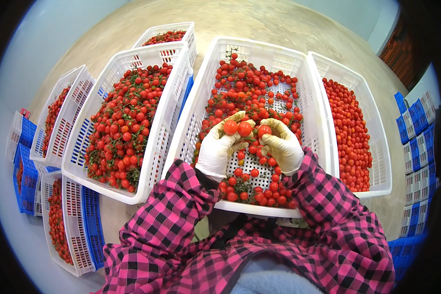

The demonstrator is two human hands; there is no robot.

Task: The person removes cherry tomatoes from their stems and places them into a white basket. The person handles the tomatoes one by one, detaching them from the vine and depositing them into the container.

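My left hand [220, 147], in a stained white glove, holds two red cherry tomatoes [237, 128] side by side at its fingertips, with a bit of green stem near them. In the matching glove, my right hand [283, 147] pinches another cherry tomato [264, 131] between thumb and fingers. Both hands are raised over a white perforated plastic crate [316, 139] directly before me. Loose and stemmed cherry tomatoes [242, 75] lie in it, thickest at the far end. Part of its perforated floor [261, 174] shows below my hands.
To the right stands a white crate [380, 183] of stemless tomatoes. A crate [110, 193] heaped with stemmed tomatoes is at the left, with more filled crates [77, 95] beyond. Stacked blue and white crates [415, 147] line the far right. Concrete floor [264, 18] lies behind.
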